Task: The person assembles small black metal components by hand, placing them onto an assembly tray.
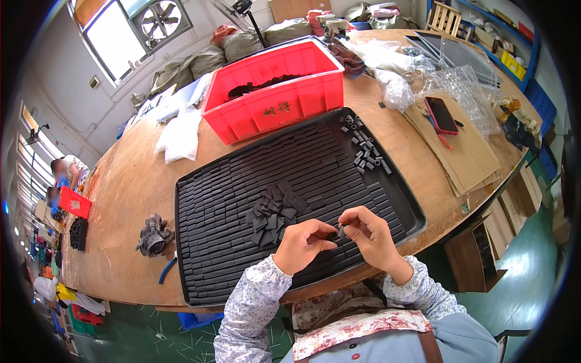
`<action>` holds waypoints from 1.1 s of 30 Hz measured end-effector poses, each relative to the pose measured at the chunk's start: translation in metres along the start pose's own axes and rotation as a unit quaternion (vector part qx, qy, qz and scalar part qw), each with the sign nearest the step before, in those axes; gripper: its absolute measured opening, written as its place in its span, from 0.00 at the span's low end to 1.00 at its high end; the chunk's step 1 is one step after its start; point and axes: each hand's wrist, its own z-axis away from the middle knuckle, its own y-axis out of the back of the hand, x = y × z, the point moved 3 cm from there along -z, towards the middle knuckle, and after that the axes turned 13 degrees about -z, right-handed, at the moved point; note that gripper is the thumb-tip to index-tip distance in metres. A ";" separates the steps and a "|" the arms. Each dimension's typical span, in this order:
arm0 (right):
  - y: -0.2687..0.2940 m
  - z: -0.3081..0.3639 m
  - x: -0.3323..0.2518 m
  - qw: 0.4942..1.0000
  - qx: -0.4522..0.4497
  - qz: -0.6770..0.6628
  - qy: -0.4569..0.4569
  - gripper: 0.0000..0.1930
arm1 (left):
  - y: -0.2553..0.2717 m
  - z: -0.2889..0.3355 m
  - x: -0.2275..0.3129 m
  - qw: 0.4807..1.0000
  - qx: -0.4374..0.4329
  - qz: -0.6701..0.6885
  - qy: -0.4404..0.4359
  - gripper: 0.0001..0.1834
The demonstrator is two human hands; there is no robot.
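My left hand point(304, 243) and my right hand point(370, 238) meet above the near right part of a black tray point(413, 213). Both are closed in a pinch, fingertips almost touching. Between them is a small dark grey piece point(341, 230), partly hidden by the fingers; its exact kind is too small to tell. Rows of flat black rectangular pieces point(227, 193) cover most of the tray. A loose heap of similar black pieces point(273, 215) lies on top of the rows, left of my hands. Several short grey tubes point(365, 148) are scattered at the tray's far right corner.
Behind the tray stands a red bin point(272, 103) with black material inside. To the right, a phone point(441, 115) rests on cardboard point(463, 160), near clear plastic point(463, 91). Crumpled dark gloves point(155, 235) and a blue-handled tool point(167, 270) lie left. People point(74, 171) sit far left.
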 end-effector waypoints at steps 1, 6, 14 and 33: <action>-0.001 0.000 0.001 1.000 0.002 -0.019 -0.017 0.08 | 0.000 0.000 0.000 1.000 0.000 0.000 0.000 0.13; -0.002 -0.001 0.008 0.988 0.000 -0.142 -0.061 0.05 | 0.000 0.003 -0.003 0.998 -0.024 0.024 0.047 0.09; -0.001 -0.002 0.001 1.000 -0.007 -0.011 -0.012 0.05 | -0.001 0.002 -0.006 0.992 -0.038 0.104 0.060 0.12; 0.090 -0.076 0.029 0.888 0.041 0.457 0.017 0.04 | 0.011 0.002 0.011 0.934 0.088 -0.312 -0.150 0.19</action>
